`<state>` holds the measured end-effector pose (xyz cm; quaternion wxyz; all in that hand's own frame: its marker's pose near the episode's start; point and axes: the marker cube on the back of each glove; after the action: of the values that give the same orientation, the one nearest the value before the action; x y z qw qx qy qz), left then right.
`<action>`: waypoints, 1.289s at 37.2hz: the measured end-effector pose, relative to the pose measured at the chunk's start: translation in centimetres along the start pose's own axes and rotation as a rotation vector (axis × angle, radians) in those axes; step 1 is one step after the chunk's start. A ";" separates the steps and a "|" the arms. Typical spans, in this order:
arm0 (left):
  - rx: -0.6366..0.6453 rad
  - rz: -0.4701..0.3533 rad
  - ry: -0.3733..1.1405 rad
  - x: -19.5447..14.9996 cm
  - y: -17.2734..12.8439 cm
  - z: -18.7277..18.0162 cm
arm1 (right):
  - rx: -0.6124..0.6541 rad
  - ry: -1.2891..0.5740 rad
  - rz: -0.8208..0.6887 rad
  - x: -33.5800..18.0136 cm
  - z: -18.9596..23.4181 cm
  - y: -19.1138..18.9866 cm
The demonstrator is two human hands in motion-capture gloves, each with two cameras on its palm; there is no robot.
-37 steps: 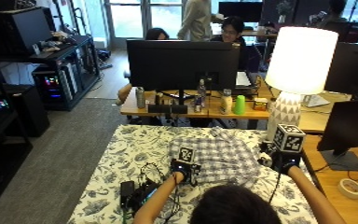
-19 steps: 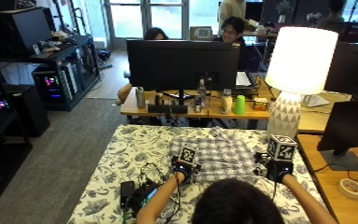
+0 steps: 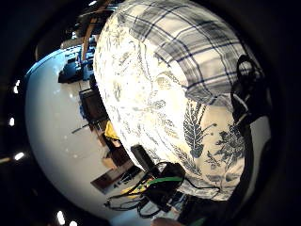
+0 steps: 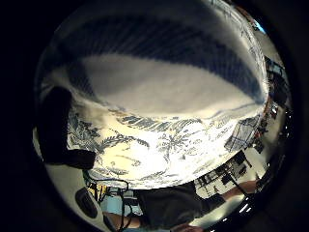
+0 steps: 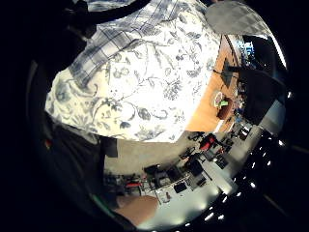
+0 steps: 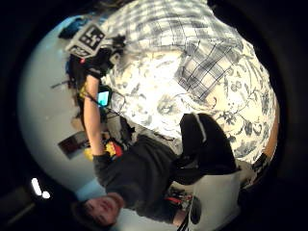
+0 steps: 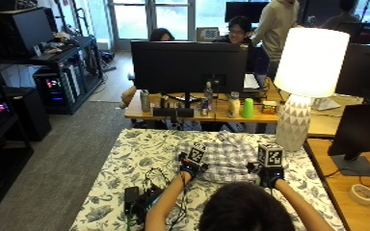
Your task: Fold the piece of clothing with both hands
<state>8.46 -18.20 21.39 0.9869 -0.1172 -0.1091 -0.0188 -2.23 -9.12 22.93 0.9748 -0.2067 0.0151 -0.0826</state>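
Note:
A blue-and-white plaid shirt [image 7: 227, 154] lies bunched on the floral tablecloth [image 7: 140, 159], a little right of the table's middle. My left hand [image 7: 189, 168] sits at the shirt's near left edge, and its dark fingers [image 3: 244, 94] curl over the plaid hem. The cloth [image 4: 159, 72] fills the left thumb side palm view. My right hand [image 7: 268, 177] hovers at the near right corner of the shirt [image 6: 183, 43], with a straight finger [image 6: 207, 144] over the tablecloth. The right thumb side palm view shows the left hand [image 6: 98, 62] on the shirt's edge.
Black cables and a small black device [image 7: 143, 195] lie on the table's near left. A tall white lamp [image 7: 303, 82] stands at the far right corner. A desk with a monitor [image 7: 188, 65] and bottles is behind; a wooden side desk [image 7: 358, 211] is to the right.
My right hand has come down and inward from beside the lamp base to the shirt's near right corner. The left hand has stayed at the near left edge.

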 end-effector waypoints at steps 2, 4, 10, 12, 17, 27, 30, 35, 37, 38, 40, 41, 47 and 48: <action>0.028 -0.042 -0.002 -0.3 -0.2 -0.3 | -0.027 0.014 0.016 0.0 0.9 -1.3; 0.063 -0.044 0.000 -0.4 -0.4 -0.7 | -0.049 0.044 0.053 -0.3 1.9 -2.0; 0.118 0.090 0.015 0.2 -0.2 -2.0 | -0.037 0.179 0.159 -2.9 4.5 -2.3; 0.148 0.080 0.010 0.0 -0.4 -2.4 | 0.000 0.203 0.191 -2.7 5.1 -3.6; 0.143 0.006 0.014 -0.9 -0.2 -3.0 | -0.023 0.104 0.182 -3.2 5.8 -4.4; 0.162 -0.003 0.036 -1.7 0.2 -3.3 | 0.085 0.084 0.091 -2.8 4.5 -5.8; 0.111 0.039 0.036 -1.6 1.9 -3.1 | 0.055 0.129 0.124 -2.4 4.1 -4.9; -0.059 0.205 0.015 -1.3 6.4 -2.4 | -0.194 0.101 0.104 -2.9 3.7 -0.8; -0.085 0.239 -0.014 -1.3 8.3 -2.2 | -0.287 0.076 0.091 -3.0 3.2 0.9; -0.086 0.270 -0.022 -1.3 9.1 -2.1 | -0.308 0.061 0.072 -3.0 3.0 1.3; -0.085 0.379 -0.027 -0.7 10.2 -1.9 | -0.268 0.051 -0.004 -2.4 2.8 0.7; -0.064 0.414 -0.042 -0.5 10.1 -1.6 | -0.208 0.078 -0.040 -1.9 2.9 0.0; 0.053 0.404 -0.141 -1.0 11.3 -1.5 | -0.099 0.225 -0.125 -1.6 2.4 2.4; 0.052 0.415 -0.140 -1.1 12.0 -1.8 | -0.114 0.225 -0.137 -1.8 2.1 3.2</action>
<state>8.51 -6.90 16.74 0.9624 -0.1129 -0.1513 0.1955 -3.33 -5.07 23.53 0.9457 -0.2519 0.1148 -0.1706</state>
